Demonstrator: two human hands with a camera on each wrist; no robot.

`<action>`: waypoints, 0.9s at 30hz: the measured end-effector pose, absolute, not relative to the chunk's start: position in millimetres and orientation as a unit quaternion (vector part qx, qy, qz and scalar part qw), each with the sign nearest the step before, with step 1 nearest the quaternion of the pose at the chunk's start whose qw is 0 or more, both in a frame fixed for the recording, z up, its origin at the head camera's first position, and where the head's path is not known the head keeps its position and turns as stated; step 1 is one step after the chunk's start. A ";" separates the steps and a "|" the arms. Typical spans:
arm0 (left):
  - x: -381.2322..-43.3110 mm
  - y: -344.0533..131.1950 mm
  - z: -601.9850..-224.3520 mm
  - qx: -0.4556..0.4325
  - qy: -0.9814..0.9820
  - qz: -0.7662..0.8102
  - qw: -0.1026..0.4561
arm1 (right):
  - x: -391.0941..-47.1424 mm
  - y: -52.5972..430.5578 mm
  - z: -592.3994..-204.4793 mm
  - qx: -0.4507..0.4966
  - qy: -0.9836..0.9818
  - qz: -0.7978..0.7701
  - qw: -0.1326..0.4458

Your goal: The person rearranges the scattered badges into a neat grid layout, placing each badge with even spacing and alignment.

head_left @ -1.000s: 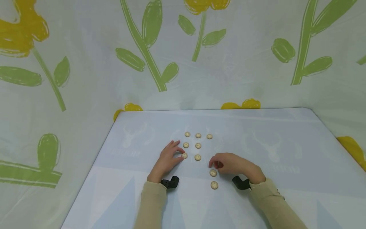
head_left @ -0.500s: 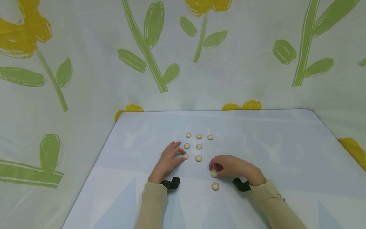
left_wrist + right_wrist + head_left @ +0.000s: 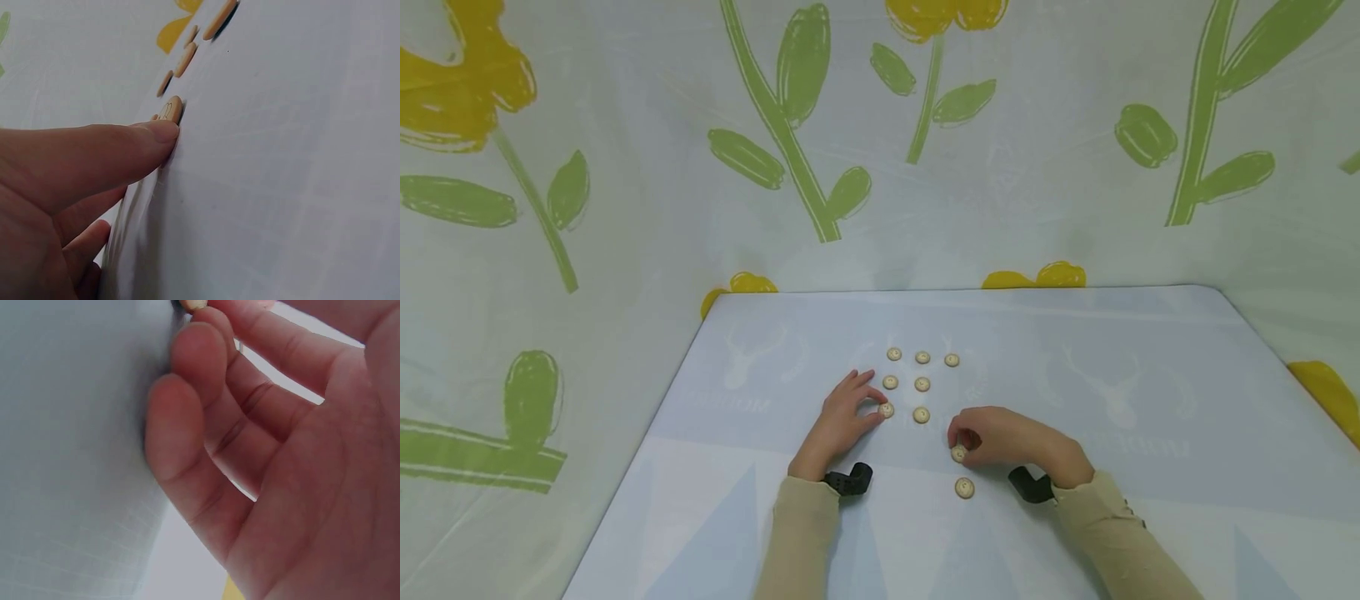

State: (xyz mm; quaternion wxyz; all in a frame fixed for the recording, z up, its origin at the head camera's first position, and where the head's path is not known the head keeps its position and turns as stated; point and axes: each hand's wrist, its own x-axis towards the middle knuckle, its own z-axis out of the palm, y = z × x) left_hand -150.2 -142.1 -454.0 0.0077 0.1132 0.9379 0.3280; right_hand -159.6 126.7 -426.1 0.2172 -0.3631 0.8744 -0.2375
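Note:
My left hand (image 3: 841, 423) pinches a small round wooden disc (image 3: 886, 410) between thumb and index finger, flat on the table. In the left wrist view the thumb presses the edge of that disc (image 3: 170, 109), which bears a dark drawn mark. My right hand (image 3: 1017, 440) holds a similar disc (image 3: 958, 453) with thumb and fingertips, at or very near the tabletop. In the right wrist view only a sliver of this disc (image 3: 195, 304) shows at the top edge. Just in front of it lies one loose disc (image 3: 965, 487).
Several more discs lie in rows beyond my hands: a back row of three with a middle disc (image 3: 922, 357), then two including one disc (image 3: 922, 384). Another disc (image 3: 921, 415) lies between the hands. Flower-printed cloth (image 3: 1000, 200) hangs behind the pale table (image 3: 760, 333).
My right hand has lowered its thumb and fingers onto the nearby disc and now grips it, shifting it very slightly left. The left hand keeps its pinch in place.

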 end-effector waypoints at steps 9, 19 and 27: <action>-150.4 -142.0 -453.7 0.117 0.939 0.324 0.003 | -158.9 124.8 -431.9 -0.348 0.889 -0.231 0.189; -150.9 -142.1 -455.2 0.113 0.939 0.326 0.006 | -160.0 123.0 -432.1 -0.338 0.894 -0.231 0.184; -150.5 -142.4 -454.5 0.112 0.937 0.330 0.007 | -162.1 123.6 -432.1 -0.329 0.888 -0.251 0.201</action>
